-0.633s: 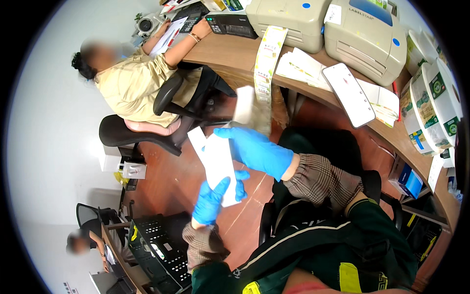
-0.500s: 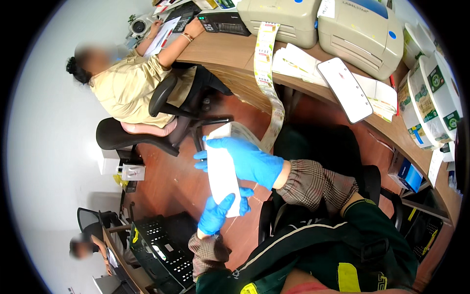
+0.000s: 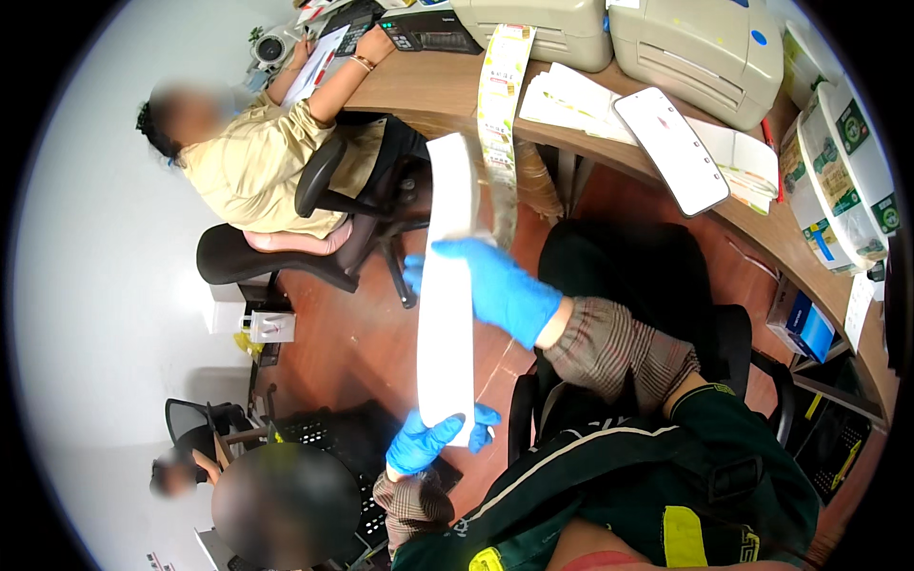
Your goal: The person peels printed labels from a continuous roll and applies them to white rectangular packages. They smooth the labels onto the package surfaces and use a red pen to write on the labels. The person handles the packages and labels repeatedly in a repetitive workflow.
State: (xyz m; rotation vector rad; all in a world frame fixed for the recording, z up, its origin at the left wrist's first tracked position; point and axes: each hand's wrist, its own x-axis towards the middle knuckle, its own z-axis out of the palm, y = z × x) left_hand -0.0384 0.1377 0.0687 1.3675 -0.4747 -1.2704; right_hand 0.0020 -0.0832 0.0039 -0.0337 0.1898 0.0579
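Observation:
My left hand (image 3: 424,443), in a blue glove, grips the lower end of a long white paper strip (image 3: 445,338). My right hand (image 3: 500,290), also gloved in blue, grips the strip higher up, its fingertips partly hidden behind it. The strip's top part stretches beyond this hand toward the desk. Just behind it, a printed label strip (image 3: 502,105) hangs from a beige printer (image 3: 562,48) down over the desk edge; its lower end is partly hidden at my right hand.
The curved desk (image 3: 400,81) holds a second printer (image 3: 695,67), a phone (image 3: 669,150), label stacks (image 3: 566,100) and rolls (image 3: 824,190). A co-worker (image 3: 267,167) sits left; another person (image 3: 186,466) is farther back. A blurred round shape (image 3: 286,504) is lower left. Chairs (image 3: 619,266) surround me.
The white strip now stretches much longer between and above my hands. My left hand has moved down, my right hand slightly up. A large blurred shape has appeared at lower left.

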